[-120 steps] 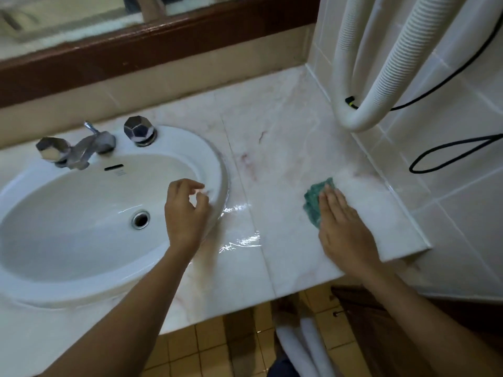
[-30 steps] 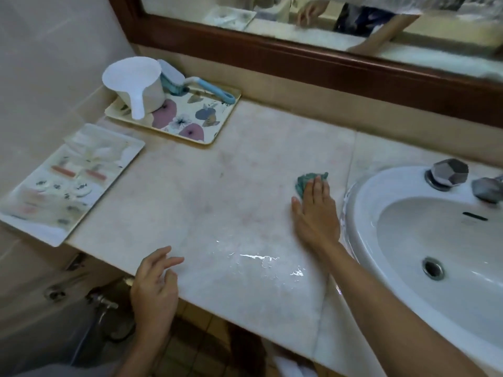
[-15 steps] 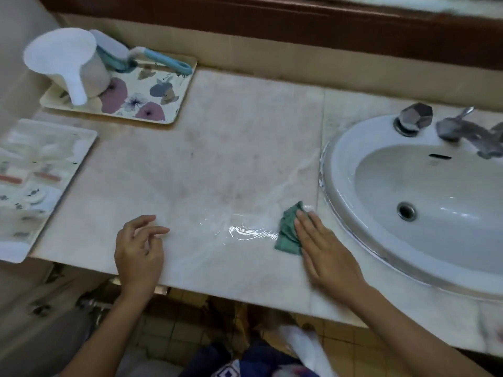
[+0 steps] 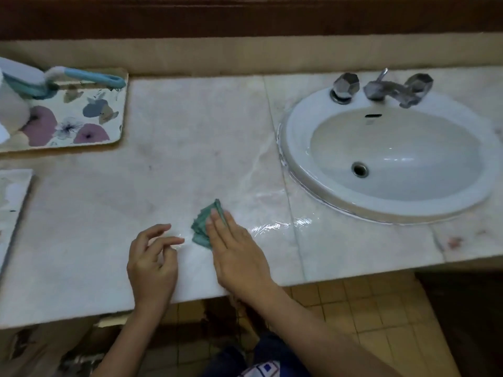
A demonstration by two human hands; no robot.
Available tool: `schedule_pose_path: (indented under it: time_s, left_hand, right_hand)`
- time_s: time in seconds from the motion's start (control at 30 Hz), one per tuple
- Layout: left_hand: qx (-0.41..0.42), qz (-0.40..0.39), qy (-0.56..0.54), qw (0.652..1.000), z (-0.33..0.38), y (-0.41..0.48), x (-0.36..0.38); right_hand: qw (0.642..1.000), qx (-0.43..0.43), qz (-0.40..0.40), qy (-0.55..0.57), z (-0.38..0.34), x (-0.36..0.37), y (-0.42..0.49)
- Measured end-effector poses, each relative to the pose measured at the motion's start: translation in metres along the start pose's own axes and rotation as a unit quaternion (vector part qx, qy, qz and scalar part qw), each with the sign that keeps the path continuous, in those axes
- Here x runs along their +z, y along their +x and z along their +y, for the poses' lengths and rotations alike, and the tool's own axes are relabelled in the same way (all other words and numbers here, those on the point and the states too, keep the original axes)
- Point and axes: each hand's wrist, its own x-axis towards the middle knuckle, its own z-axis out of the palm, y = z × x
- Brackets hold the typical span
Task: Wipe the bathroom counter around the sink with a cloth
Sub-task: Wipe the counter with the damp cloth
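A small green cloth (image 4: pixel 202 227) lies bunched on the pale marble counter (image 4: pixel 190 148), left of the white oval sink (image 4: pixel 296 148). My right hand (image 4: pixel 239 254) lies flat on the cloth, fingers pressing its right part down. Just to the left, my left hand (image 4: pixel 153 263) rests near the counter's front edge with curled, spread fingers and nothing in it. A wet, shiny streak (image 4: pixel 275 227) runs from the cloth toward the sink rim.
A flowered tray (image 4: pixel 89 115) with a white scoop (image 4: pixel 11 110) and a blue-handled brush (image 4: pixel 89 77) sits at the back left. Another tray (image 4: pixel 11 210) lies at the left edge. Chrome taps (image 4: pixel 381 87) stand behind the basin. A wooden mirror frame (image 4: pixel 245 17) runs along the back.
My right hand has slid the cloth left, away from the sink, leaving a wet trail. My left hand now sits closer to the cloth. The view has shifted right.
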Motion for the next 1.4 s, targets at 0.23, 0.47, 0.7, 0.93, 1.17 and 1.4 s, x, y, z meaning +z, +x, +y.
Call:
schedule_pose_path:
  time_s: [0.23, 0.47, 0.7, 0.93, 1.17, 1.4]
  left_hand:
    - [0.028, -0.084, -0.078, 0.993, 0.023, 0.012, 0.038]
    - [0.025, -0.091, -0.059, 0.994, 0.023, 0.001, 0.033]
    - [-0.053, -0.035, 0.014, 0.998, -0.006, -0.003, -0.005]
    - [-0.087, -0.001, 0.134, 0.987, -0.037, 0.009, -0.027]
    - [-0.094, -0.011, 0.181, 0.979, -0.047, 0.007, -0.020]
    - [-0.088, -0.001, 0.191, 0.978, -0.049, 0.006, -0.020]
  right_hand:
    - [0.962, 0.254, 0.069, -0.077, 0.132, -0.063, -0.118]
    - [0.839, 0.516, 0.170, -0.027, 0.123, -0.071, -0.087]
    - [0.944, 0.319, 0.086, 0.012, 0.010, -0.017, 0.003]
    - [0.993, -0.081, -0.081, -0.029, -0.034, 0.002, -0.036]
    - [0.995, 0.029, -0.047, -0.086, 0.092, -0.049, -0.010]
    - [0.983, 0.147, -0.016, -0.112, 0.124, -0.057, 0.128]
